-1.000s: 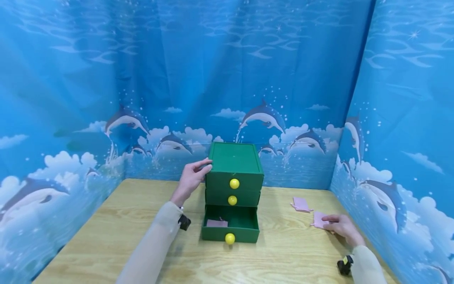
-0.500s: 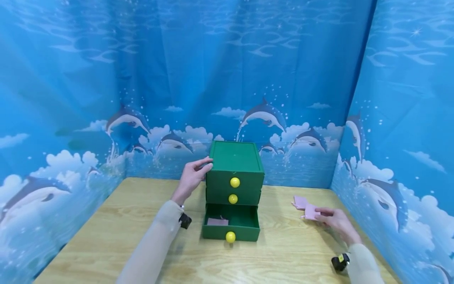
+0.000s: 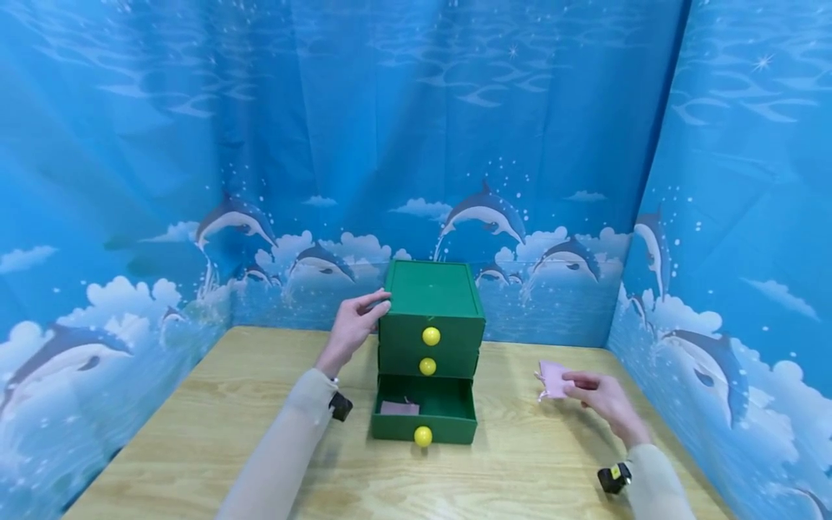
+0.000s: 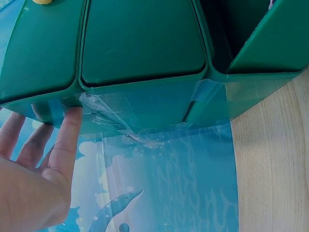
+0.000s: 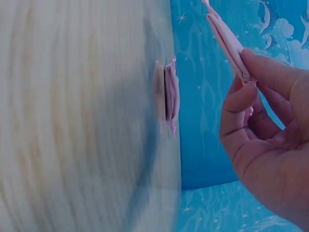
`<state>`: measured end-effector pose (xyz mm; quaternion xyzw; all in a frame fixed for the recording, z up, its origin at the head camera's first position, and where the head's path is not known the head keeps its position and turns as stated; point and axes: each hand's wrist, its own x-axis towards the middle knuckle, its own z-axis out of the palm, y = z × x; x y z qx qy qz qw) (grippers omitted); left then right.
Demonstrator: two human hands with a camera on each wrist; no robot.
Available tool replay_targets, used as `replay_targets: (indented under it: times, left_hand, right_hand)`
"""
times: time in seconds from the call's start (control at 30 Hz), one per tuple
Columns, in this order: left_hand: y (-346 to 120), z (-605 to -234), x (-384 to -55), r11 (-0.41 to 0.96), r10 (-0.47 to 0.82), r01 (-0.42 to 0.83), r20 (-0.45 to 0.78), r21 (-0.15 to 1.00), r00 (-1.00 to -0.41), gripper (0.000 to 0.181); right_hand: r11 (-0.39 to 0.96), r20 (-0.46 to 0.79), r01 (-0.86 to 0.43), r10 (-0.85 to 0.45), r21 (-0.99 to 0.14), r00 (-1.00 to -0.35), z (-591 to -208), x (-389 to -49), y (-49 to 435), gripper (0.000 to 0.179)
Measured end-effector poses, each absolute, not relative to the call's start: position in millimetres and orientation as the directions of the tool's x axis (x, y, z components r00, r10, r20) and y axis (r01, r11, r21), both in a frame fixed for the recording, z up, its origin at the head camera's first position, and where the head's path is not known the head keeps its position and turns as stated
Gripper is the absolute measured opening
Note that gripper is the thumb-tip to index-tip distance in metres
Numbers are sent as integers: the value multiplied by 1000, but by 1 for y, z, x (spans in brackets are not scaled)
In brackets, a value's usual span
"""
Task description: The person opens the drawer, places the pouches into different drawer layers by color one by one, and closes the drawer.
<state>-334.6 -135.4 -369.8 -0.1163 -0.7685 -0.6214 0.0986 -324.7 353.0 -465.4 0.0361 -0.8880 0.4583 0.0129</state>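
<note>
My left hand (image 3: 354, 325) rests against the upper left side of a green drawer cabinet (image 3: 434, 289); its fingers extend along the side in the left wrist view. The bottom drawer (image 3: 451, 430) is pulled out and holds a pink drawstring pouch (image 3: 398, 409). Between thumb and fingers, my right hand (image 3: 604, 401) pinches another pink drawstring pouch (image 5: 228, 48), raised above the wooden table. A further pink pouch (image 5: 172, 94) lies on the table to the cabinet's right, largely covered by the held one in the head view.
Both upper drawers, with yellow knobs (image 3: 431, 336), are closed. The wooden table (image 3: 520, 469) meets a blue dolphin-print curtain (image 3: 312, 180) at the back and right. Clear tape (image 4: 111, 116) runs along the cabinet's side.
My right hand has lifted the pouch and carried it left, over the pouch lying on the table. My left hand stays against the cabinet.
</note>
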Motion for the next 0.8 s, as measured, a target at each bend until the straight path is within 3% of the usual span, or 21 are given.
replay_targets:
  times: [0.5,0.8]
  left_hand:
    - [-138,-371,-331,192,48,298,294,935,-955,38]
    - [-135,-369,-335,195,55,311,306,930,-950,37]
  right_hand:
    - [546,114,-120,-45,-829,-992,-463,-327,320,40]
    - [524,68,-83,-49,-848,-997,-460,-322,296,38]
